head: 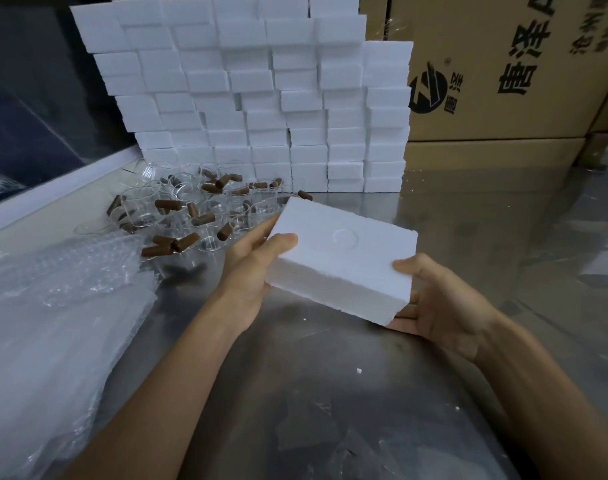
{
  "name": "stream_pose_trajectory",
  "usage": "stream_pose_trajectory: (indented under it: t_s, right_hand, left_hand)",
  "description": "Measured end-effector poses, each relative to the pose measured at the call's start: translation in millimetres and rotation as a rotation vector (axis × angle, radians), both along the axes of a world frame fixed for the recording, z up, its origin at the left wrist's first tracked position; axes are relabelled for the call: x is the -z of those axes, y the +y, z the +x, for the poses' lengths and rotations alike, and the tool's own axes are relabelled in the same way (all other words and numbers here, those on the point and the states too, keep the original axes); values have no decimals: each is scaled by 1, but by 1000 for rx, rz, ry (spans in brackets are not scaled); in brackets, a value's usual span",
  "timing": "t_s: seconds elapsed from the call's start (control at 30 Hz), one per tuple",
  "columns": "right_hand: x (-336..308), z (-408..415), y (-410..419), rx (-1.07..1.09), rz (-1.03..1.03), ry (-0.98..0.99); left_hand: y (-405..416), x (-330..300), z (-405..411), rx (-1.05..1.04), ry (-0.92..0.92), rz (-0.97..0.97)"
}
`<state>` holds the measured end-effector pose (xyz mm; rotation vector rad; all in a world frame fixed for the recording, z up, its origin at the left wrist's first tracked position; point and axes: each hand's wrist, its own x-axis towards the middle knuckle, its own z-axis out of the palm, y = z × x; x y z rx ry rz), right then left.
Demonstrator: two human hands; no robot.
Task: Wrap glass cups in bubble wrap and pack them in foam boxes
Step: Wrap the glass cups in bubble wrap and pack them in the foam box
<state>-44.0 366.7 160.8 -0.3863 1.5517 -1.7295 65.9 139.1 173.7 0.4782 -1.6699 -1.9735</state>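
From the head camera, a closed white foam box (344,261) is held up above the metal bench (330,393), tilted, between both hands. The step in hand looks like the packing end of the task: either a box just taken up to be opened, or one being closed; which of the two cannot be told, and whether a cup is inside is hidden. The next move probably calls for parting the two halves along the seam on the near face, or setting the box down.

The left hand (250,268) grips the box's left end, thumb curled over the top edge and fingers along the far side. The right hand (434,306) cups the near right corner from below, thumb pressed on the top edge.

Far left on the bench lie many glass cups (198,213) with brown handles, unwrapped. Bubble wrap (53,306) is heaped at the near left. A wall of stacked foam boxes (261,98) stands behind the cups, with cardboard cartons (503,81) to the right.
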Motion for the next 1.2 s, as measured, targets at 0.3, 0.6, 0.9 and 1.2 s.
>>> stream_pose_trajectory:
  t_s: [0.3, 0.6, 0.9, 1.2]
  right_hand:
    - [1, -15, 12, 279, -63, -14]
    - [8, -19, 10, 573, 5, 145]
    - [32, -18, 5, 516, 201, 954]
    - [35, -34, 12, 697, 290, 1016]
  left_hand:
    - [47, 6, -64, 15, -148, 321]
    - [88, 9, -107, 60, -222, 255]
    - [81, -9, -119, 96, -354, 225]
    - [95, -15, -135, 172, -397, 189]
